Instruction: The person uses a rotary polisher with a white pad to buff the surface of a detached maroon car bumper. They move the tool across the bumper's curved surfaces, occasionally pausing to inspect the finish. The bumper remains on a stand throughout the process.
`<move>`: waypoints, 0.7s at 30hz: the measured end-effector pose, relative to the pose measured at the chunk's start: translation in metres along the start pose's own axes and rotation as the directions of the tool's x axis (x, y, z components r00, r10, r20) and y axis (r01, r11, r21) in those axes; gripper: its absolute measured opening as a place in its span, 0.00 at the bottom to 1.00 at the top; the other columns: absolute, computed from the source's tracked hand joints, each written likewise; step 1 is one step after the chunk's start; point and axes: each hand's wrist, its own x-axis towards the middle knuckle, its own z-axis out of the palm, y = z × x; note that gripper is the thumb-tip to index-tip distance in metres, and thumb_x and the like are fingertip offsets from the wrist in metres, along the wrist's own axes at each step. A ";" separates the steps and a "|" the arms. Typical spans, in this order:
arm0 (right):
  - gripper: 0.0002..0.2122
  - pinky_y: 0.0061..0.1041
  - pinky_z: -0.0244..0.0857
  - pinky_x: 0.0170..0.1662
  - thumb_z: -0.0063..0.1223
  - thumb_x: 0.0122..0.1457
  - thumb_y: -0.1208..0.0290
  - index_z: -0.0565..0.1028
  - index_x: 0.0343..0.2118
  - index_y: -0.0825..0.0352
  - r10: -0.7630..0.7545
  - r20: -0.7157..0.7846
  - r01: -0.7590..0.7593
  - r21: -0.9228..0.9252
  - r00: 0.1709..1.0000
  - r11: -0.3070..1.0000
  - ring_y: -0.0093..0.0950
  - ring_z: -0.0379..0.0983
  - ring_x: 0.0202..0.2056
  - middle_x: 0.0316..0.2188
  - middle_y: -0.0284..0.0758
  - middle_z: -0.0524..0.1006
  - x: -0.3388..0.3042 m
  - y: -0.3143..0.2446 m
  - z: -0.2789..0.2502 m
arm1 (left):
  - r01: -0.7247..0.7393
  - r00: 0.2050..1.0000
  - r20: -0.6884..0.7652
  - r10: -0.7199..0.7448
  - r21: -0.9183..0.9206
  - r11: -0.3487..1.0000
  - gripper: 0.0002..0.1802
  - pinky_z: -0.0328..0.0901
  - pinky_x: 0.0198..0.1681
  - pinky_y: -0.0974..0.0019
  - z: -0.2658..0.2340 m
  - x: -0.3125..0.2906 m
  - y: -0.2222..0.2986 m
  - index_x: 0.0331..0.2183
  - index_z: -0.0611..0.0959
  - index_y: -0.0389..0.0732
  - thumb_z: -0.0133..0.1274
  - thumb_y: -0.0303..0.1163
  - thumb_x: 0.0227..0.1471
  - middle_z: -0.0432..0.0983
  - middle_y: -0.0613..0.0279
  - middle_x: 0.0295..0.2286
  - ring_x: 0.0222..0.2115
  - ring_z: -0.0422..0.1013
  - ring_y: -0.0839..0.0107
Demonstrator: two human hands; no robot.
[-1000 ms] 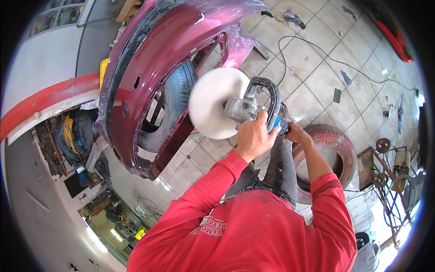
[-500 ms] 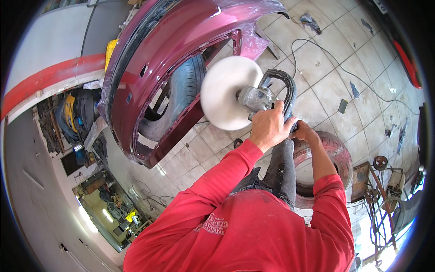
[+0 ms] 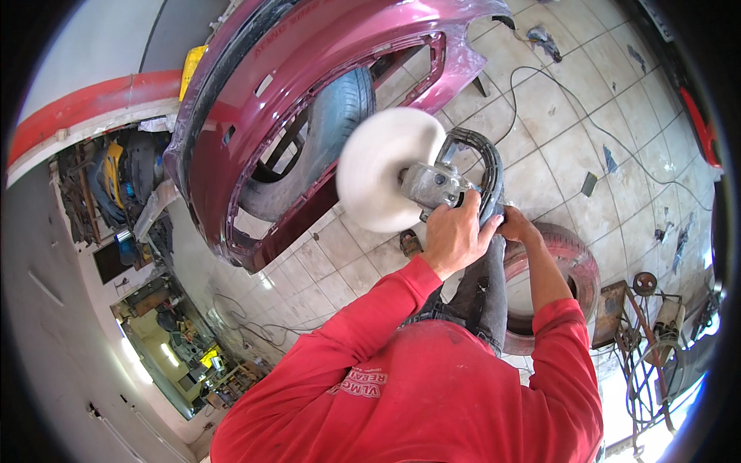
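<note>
My left hand (image 3: 454,238) is closed around the grey metal head of an angle polisher (image 3: 440,185). A black loop handle (image 3: 488,158) curves up beside that head. My right hand (image 3: 517,225) wraps the polisher's rear body, mostly hidden under the fingers. On the polisher's front sits a large round white buffing pad (image 3: 378,174), its surface smeared as if spinning. The pad overlaps the lower edge of a glossy maroon car bumper (image 3: 285,69) in view; whether they touch I cannot tell. A dusty tyre (image 3: 328,123) shows through the bumper's opening.
A red-dusted tyre (image 3: 590,278) lies by my right leg. A thin cord (image 3: 567,89) crosses the tiled floor (image 3: 540,166), with scraps scattered about. A metal-framed cart (image 3: 644,324) stands at right. Shelves of parts (image 3: 116,193) line the left side.
The view has shifted, and the bumper now appears a little higher and farther right. The polisher and its pad sit slightly lower in the picture. Both hands keep their hold.
</note>
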 end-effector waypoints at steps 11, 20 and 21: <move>0.18 0.43 0.73 0.51 0.65 0.51 0.73 0.80 0.47 0.65 -0.115 -0.041 0.105 -0.196 0.993 0.975 0.49 0.81 0.48 0.41 0.48 0.85 0.007 -0.031 0.124 | -0.009 0.998 -0.069 0.006 -0.049 0.999 0.21 0.65 0.32 0.53 -0.036 -0.134 -0.077 0.42 0.75 0.36 0.64 0.40 0.58 0.78 0.56 0.20 0.18 0.72 0.49; 0.19 0.42 0.71 0.55 0.59 0.49 0.79 0.79 0.47 0.65 -0.182 0.064 0.193 -0.272 0.981 0.943 0.51 0.76 0.54 0.49 0.49 0.81 0.008 -0.095 0.249 | 0.130 0.960 -0.235 -0.153 -0.109 0.986 0.23 0.68 0.31 0.48 -0.070 -0.267 -0.165 0.43 0.78 0.35 0.66 0.39 0.52 0.78 0.55 0.20 0.23 0.74 0.48; 0.19 0.42 0.71 0.55 0.58 0.49 0.79 0.79 0.47 0.65 -0.227 0.074 0.238 -0.232 0.971 0.943 0.50 0.76 0.55 0.51 0.49 0.80 0.011 -0.096 0.265 | 0.159 0.951 -0.250 -0.183 -0.112 0.981 0.21 0.68 0.31 0.48 -0.076 -0.280 -0.175 0.41 0.77 0.36 0.66 0.39 0.52 0.78 0.55 0.20 0.22 0.73 0.48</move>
